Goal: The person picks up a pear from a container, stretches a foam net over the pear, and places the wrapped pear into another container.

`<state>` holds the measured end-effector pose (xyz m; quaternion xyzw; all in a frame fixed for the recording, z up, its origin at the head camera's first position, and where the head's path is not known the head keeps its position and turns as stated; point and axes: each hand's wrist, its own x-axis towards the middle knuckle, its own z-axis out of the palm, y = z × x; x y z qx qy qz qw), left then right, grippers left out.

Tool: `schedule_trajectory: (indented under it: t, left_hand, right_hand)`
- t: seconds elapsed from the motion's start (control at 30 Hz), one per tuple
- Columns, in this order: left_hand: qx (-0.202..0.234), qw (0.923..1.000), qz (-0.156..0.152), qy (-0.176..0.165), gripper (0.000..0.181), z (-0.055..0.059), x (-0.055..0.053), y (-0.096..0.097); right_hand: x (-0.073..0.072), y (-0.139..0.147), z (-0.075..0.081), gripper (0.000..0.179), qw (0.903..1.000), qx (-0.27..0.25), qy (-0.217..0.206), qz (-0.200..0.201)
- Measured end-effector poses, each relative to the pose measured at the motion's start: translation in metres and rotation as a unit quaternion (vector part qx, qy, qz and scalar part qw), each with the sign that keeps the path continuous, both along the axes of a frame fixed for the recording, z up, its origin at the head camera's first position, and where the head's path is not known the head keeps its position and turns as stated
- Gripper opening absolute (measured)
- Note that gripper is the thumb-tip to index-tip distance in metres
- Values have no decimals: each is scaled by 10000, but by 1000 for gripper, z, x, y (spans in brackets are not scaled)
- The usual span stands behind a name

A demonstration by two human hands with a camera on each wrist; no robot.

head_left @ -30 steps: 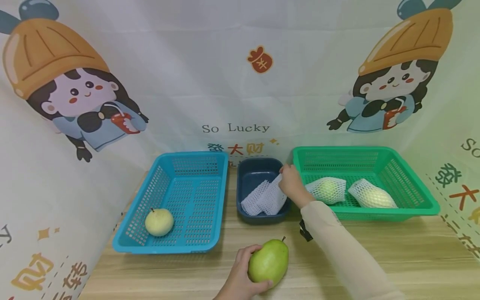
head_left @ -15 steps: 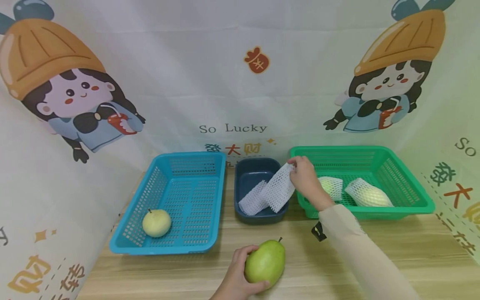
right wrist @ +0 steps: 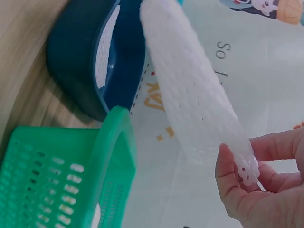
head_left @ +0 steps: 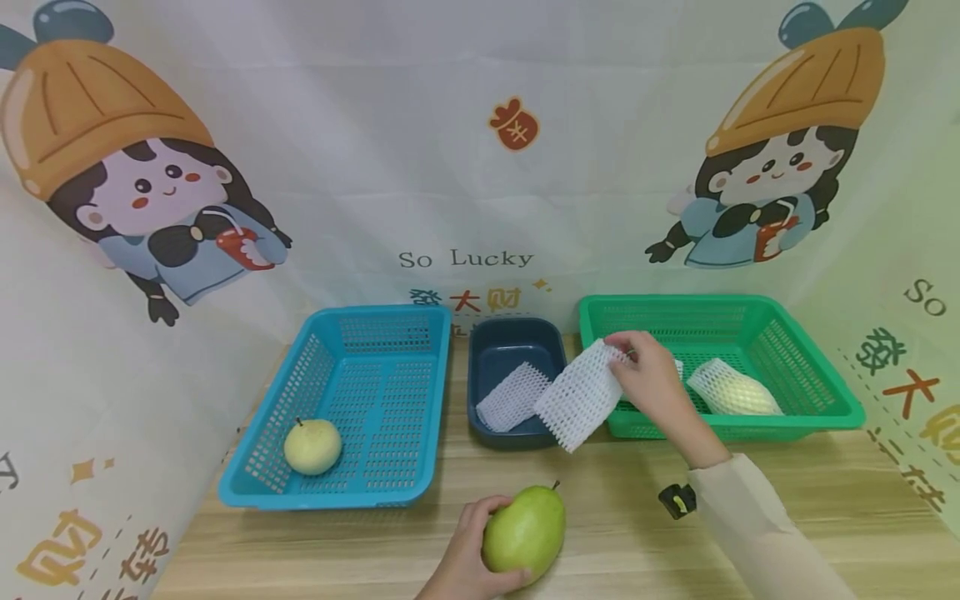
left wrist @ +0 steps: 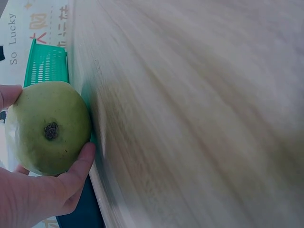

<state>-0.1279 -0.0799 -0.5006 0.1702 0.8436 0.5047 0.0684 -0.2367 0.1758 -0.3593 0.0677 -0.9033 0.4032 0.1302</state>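
In the head view, my left hand (head_left: 477,550) grips a green pear (head_left: 525,533) near the table's front, its stem pointing away to the right. The left wrist view shows the pear's blossom end, with thumb and fingers around its sides. My right hand (head_left: 651,375) pinches one end of a white foam net sleeve (head_left: 581,396), which hangs above the gap between the navy bin and the green basket. In the right wrist view the sleeve (right wrist: 190,90) looks flat and hollow. Another foam net (head_left: 514,398) lies inside the navy bin (head_left: 517,329).
At left a blue basket (head_left: 390,358) holds one pale yellow pear (head_left: 312,447). The green basket (head_left: 810,358) at right contains a net-wrapped fruit (head_left: 735,389) and another mostly hidden behind my right hand. A printed cloth (head_left: 465,192) rises behind them.
My right hand has lifted the foam net out of the navy bin and carried it right and nearer. My left hand still holds the pear in nearly the same place.
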Motion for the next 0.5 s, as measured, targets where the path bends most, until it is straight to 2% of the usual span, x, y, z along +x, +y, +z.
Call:
schedule_trajectory:
  t: [0.13,0.23,0.5]
  left_hand:
    - [-61,9997,-80,239,72,0,1,-4]
    - [-91,9995,-139,283,71,1,1,-6]
    - [-100,9996,-277,-54,70,4,-1,-7]
  right_hand:
    - [15,9,-3,28,9999,56,93,-2]
    - [26,15,-9,27,10000,39,87,-6]
    - [47,24,-28,26,9996,-8,-151,-235]
